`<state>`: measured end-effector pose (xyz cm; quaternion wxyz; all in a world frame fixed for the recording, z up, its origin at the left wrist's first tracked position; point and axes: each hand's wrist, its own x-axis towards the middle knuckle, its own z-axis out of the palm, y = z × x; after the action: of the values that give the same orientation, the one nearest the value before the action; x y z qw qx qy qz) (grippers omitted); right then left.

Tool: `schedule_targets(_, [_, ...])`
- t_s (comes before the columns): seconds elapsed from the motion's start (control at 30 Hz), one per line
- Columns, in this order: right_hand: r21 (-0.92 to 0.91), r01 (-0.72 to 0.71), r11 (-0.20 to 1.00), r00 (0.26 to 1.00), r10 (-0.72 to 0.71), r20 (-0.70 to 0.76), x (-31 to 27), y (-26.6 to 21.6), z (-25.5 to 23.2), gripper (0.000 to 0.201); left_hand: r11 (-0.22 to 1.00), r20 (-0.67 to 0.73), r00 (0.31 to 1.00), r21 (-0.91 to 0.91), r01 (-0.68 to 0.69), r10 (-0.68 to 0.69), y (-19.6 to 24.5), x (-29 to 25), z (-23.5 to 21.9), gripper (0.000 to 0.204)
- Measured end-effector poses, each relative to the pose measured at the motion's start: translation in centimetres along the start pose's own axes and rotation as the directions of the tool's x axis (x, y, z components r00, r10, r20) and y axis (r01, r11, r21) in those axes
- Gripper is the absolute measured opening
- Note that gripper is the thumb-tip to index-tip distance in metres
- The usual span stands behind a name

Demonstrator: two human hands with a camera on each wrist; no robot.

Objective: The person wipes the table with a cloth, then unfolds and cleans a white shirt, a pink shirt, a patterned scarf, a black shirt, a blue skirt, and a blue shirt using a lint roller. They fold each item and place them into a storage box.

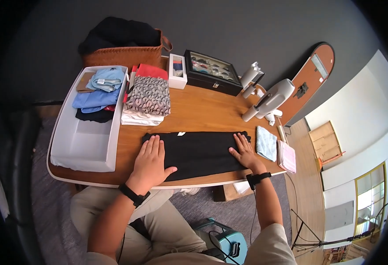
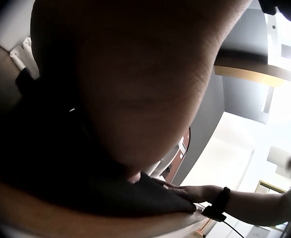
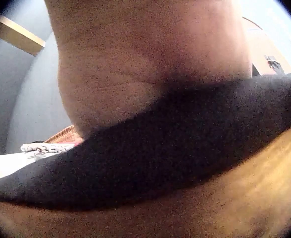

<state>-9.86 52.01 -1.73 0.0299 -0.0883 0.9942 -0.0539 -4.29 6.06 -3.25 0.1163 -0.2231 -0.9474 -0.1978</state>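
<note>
A black folded garment [image 1: 198, 154] lies flat along the front of the wooden table, a small white label at its far edge. My left hand [image 1: 152, 161] rests palm down on its left end, fingers straight and thumb spread. On the right end lies my right hand [image 1: 245, 152], also flat with fingers extended. In the left wrist view the palm fills the upper part over the black cloth [image 2: 86, 183], with the right hand [image 2: 195, 192] beyond. The right wrist view shows the heel of the hand against the dark fabric [image 3: 150, 148].
At left stands a white box [image 1: 86, 148] with folded clothes, beside a stack of patterned fabric [image 1: 149, 95]. Behind are a woven basket [image 1: 123, 55] and a black display case [image 1: 213, 73]. A garment steamer [image 1: 275, 97], a blue towel [image 1: 266, 143] and a pink towel [image 1: 286, 157] sit at right.
</note>
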Motion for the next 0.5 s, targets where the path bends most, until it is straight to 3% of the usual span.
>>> schedule_targets(0.03, [0.006,-0.005,1.000,1.000,0.005,0.009,0.0,-0.3,-0.8,0.086,1.000,-0.014,1.000,-0.007,-0.010,0.010,0.3,1.0,-1.0,0.089])
schedule_targets(0.1, [0.021,0.026,0.999,0.998,-0.028,0.058,0.5,-0.7,-3.2,0.084,0.992,0.268,0.959,-0.057,0.115,-0.096,0.8,3.1,-3.7,0.069])
schedule_targets(0.13, [0.055,0.059,0.997,0.991,-0.065,0.114,1.0,-1.2,-4.6,0.082,0.992,0.256,0.963,-0.063,0.110,-0.090,0.3,3.2,-2.9,0.069])
schedule_targets(0.2, [0.037,0.078,0.996,0.996,-0.080,0.045,2.0,-1.4,-6.9,0.072,0.999,-0.046,0.999,-0.026,-0.022,0.021,-1.0,2.3,0.0,0.053])
schedule_targets(0.27, [0.061,-0.048,0.997,0.963,0.062,-0.261,4.1,1.1,-7.8,0.065,0.998,-0.082,0.997,-0.062,-0.022,0.016,-1.1,1.8,0.9,0.053])
schedule_targets(0.33, [0.110,-0.106,0.988,0.895,0.143,-0.423,7.2,5.0,-8.8,0.058,0.998,-0.187,0.982,-0.045,-0.037,0.028,-1.1,1.3,1.7,0.059])
schedule_targets(0.4, [0.144,-0.184,0.972,0.830,0.232,-0.507,10.4,8.6,-10.4,0.059,0.998,-0.194,0.981,-0.043,-0.040,0.031,-1.3,1.3,2.1,0.061])
schedule_targets(0.47, [0.543,-0.294,0.786,0.750,0.542,-0.379,12.1,8.3,-12.9,0.060,0.998,-0.203,0.978,-0.037,-0.043,0.035,-1.4,1.5,2.3,0.063])
schedule_targets(0.5, [0.726,-0.207,0.656,0.727,0.599,-0.335,13.1,8.5,-13.2,0.055,0.998,-0.193,0.981,-0.043,-0.039,0.030,-1.4,1.5,2.3,0.065])
